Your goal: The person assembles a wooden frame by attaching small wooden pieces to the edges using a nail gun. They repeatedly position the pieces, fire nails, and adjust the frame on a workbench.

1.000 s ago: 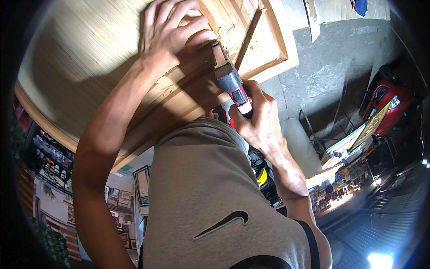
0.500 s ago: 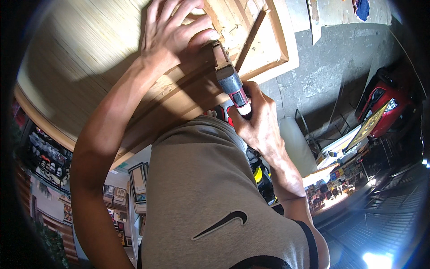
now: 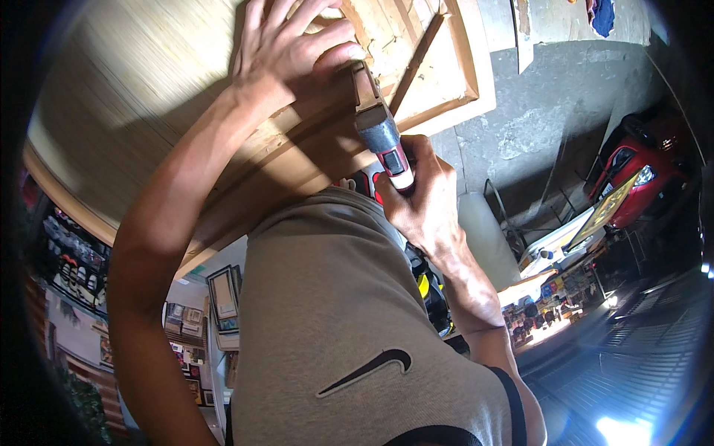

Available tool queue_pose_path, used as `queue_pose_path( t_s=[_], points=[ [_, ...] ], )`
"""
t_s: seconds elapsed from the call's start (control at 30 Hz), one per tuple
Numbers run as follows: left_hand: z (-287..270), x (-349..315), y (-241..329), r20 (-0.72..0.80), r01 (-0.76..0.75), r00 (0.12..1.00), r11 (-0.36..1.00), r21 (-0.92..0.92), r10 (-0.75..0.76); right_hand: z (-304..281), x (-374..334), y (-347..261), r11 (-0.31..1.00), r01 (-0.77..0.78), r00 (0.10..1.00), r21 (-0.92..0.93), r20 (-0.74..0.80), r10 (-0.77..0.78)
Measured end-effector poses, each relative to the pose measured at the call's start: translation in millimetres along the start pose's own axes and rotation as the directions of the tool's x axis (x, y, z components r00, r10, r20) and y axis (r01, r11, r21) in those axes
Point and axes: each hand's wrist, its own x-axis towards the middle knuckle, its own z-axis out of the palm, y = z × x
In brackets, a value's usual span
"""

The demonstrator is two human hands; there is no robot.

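My left hand (image 3: 286, 48) is open, its fingers spread over a large wooden piece (image 3: 141, 82) with a raised, stepped frame. Its thumb and forefinger lie close to the tip of a power tool (image 3: 381, 130), and the far fingertips run out of the picture. My right hand (image 3: 425, 195) is wrapped round the rear of this tool. It has a dark head, a red, black and white body with a dark switch, and a narrow front arm like a belt sander's. The arm reaches over the wooden frame; whether it touches the wood I cannot tell.
A dark wooden strip (image 3: 420, 61) slants inside the frame's corner. Right of it lies grey concrete floor (image 3: 520, 111), with a white cylinder (image 3: 487, 238) and a red vehicle (image 3: 632, 175) beyond. Framed items (image 3: 223, 297) and shelves stand at lower left. Yellow-and-black gear sits beside my waist.
The tool and my right hand have shifted very slightly left, the tool's front end a little farther up. My left hand stays spread on the wood, and both grips look the same.
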Motion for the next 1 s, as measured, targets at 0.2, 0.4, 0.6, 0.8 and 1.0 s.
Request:
queue_pose_path(
  t_s=[0.2,0.4,0.6,0.8,1.0],
  points=[
    [-6.0,-2.8,-18.5,-0.176,0.063,0.980,0.981,-0.183,-0.096,-16.3,-10.1,5.0,0.998,-0.060,0.987,0.002,-0.153,0.059],
    [-4.0,-14.1,-25.8,-0.246,0.184,0.922,0.897,-0.402,-0.299,-59.7,-61.0,55.3,0.917,-0.196,0.890,0.347,-0.330,0.315],
    [-14.7,-11.7,-24.2,-0.172,0.224,0.914,0.812,-0.539,-0.366,-63.2,-69.9,81.9,0.908,-0.212,0.896,0.362,-0.298,0.328],
    [-63.7,-17.1,3.3,0.054,0.254,0.812,0.268,-0.929,-0.582,-52.9,-75.0,79.3,0.868,-0.201,0.913,0.455,-0.234,0.334],
    [-124.1,-17.7,42.6,0.013,0.227,0.888,0.414,-0.881,-0.459,-47.2,-81.1,83.4,0.891,-0.201,0.940,0.408,-0.175,0.292]
  ],
)
